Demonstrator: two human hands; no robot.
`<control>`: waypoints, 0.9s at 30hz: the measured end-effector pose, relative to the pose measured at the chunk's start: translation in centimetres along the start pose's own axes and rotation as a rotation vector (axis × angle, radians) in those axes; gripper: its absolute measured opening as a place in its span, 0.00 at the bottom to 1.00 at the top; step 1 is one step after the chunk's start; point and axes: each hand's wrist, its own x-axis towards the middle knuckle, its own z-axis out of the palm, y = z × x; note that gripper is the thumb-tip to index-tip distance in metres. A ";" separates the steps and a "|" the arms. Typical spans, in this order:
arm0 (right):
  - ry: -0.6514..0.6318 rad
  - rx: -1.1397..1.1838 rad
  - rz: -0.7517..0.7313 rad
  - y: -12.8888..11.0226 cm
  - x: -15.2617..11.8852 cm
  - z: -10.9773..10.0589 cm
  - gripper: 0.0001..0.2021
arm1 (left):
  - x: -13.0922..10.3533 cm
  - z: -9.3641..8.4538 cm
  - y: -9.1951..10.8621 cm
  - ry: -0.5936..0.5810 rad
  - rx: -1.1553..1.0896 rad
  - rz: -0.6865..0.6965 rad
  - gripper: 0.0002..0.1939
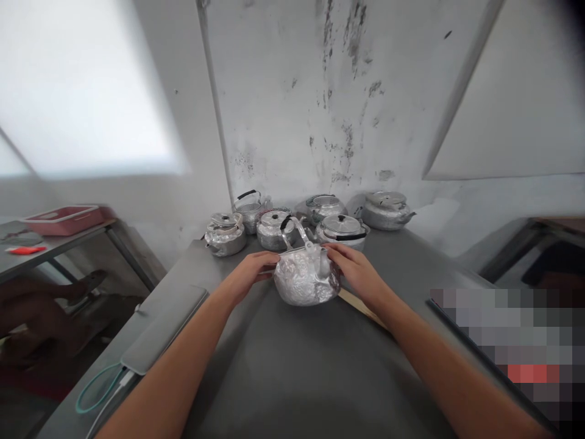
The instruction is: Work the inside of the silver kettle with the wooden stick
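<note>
1. A silver-coloured kettle with a hammered surface [304, 281] is held between both hands, above or on the middle of the grey table [292, 372]; whether its base is lifted or rested on the tabletop cannot be told.
2. The kettle's left side is pressed by the fingers of the left hand [256, 267], near the rim; its right side is pressed by the fingers of the right hand [351, 261], just beside the spout [322, 266]; the kettle is thus clasped from two sides, though the thumbs' contact cannot be made out clearly.
3. The kettle's handle [301, 231] is raised above the rim, with a black grip at its upper left; the spout is set on the near side, right of the middle.
4. Behind it, more metal kettles [223, 236] are grouped along the table's far end, near the stained wall [345, 131]; several are topped with lids.
5. A wooden strip [363, 309] is partly covered by the right forearm; a grey case [167, 329] is laid beside the left forearm, with a teal cord [98, 385] and a white cable [123, 380] at its near end.
6. At far left, a pink plastic basket [64, 221] is placed on a side table [70, 246].
</note>
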 end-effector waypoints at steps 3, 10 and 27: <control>-0.009 0.064 0.039 0.2 -0.2 0.5 0.16 | -0.1 0.0 0.2 0.019 -0.016 0.007 0.16; -0.136 0.126 0.148 0.7 -0.3 1.5 0.16 | 0.5 -0.4 -0.7 0.090 -0.104 -0.025 0.29; 0.327 -0.099 -0.300 -3.1 -2.9 1.6 0.12 | 0.9 -0.1 -1.1 0.037 -0.111 -0.099 0.35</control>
